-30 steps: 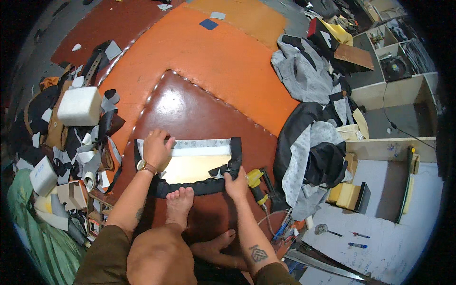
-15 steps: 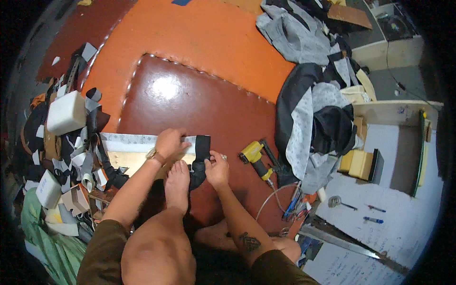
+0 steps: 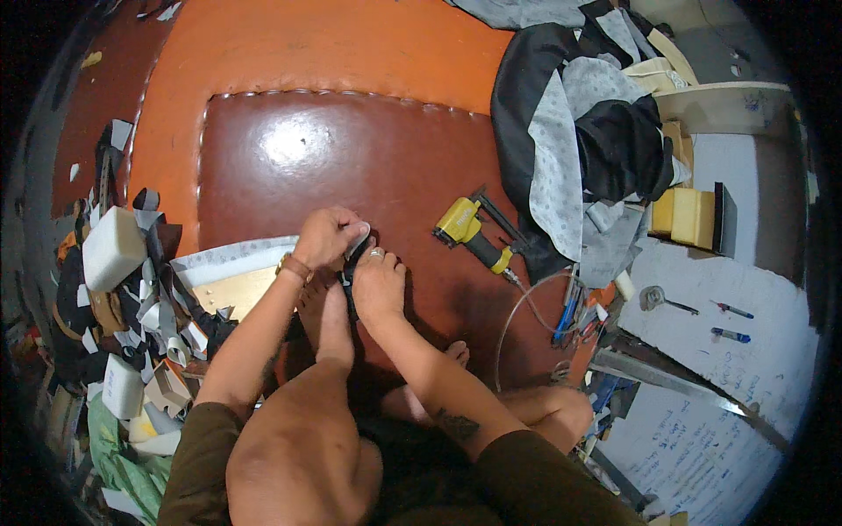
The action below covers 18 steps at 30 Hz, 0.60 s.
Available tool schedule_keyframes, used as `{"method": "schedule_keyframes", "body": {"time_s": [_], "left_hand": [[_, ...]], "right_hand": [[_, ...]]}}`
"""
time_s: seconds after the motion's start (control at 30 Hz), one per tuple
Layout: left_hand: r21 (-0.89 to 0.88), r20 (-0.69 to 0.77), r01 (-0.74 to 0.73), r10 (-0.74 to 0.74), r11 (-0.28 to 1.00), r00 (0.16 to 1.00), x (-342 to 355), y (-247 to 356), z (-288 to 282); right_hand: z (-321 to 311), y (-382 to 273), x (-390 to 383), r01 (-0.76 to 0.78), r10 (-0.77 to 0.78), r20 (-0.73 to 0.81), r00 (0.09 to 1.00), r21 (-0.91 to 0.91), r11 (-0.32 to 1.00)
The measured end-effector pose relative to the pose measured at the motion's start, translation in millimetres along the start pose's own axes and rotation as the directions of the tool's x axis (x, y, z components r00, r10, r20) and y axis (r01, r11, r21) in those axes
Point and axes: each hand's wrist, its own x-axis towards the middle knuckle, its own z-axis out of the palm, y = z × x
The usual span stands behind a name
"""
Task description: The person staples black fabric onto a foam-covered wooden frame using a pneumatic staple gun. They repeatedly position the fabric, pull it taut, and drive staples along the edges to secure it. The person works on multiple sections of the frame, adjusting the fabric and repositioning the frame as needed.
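Observation:
A strip of black fabric with a pale patterned backing (image 3: 239,251) runs along the far edge of a light wooden board (image 3: 235,290). My bare foot (image 3: 326,314) rests at the board's right end. There my left hand (image 3: 331,235) is closed on the strip's end, which it lifts and folds. Close beside it, my right hand (image 3: 379,284) has its fingers curled on the black fabric of the same end. Both hands hide most of that end. To their right, a yellow and black pneumatic staple gun (image 3: 472,232) lies on the floor.
A dark red padded mat (image 3: 351,158) borders an orange one (image 3: 307,44). Scraps and white foam blocks (image 3: 114,249) are heaped at left. Black and grey fabric (image 3: 553,158) is piled at right. An air hose (image 3: 509,333) curves near my knee, beside pens, tools and a metal blade (image 3: 667,379).
My left hand has moved right to the strip's end, next to my right hand. The strip's end, flat before, is now lifted and gathered. The view has shifted somewhat.

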Motion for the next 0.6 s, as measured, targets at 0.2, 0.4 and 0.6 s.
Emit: {"method": "schedule_keyframes", "body": {"time_s": [0.2, 0.4, 0.6], "left_hand": [[-0.103, -0.032, 0.014, -0.017, 0.995, 0.999, -53, 29, 10], [0.028, -0.059, -0.210, 0.211, 0.977, 0.976, -75, 28, 15], [0.399, 0.043, -0.355, 0.370, 0.845, 0.928, -87, 17, 27]], "right_hand": [[6, -1, -20, 0.021, -0.022, 0.044, 0.999, 0.031, 0.999], [5, 4, -34, 0.044, -0.048, 0.072, 0.996, 0.055, 0.998], [3, 44, -61, 0.118, -0.120, -0.023, 0.992, 0.449, 0.886]]}}
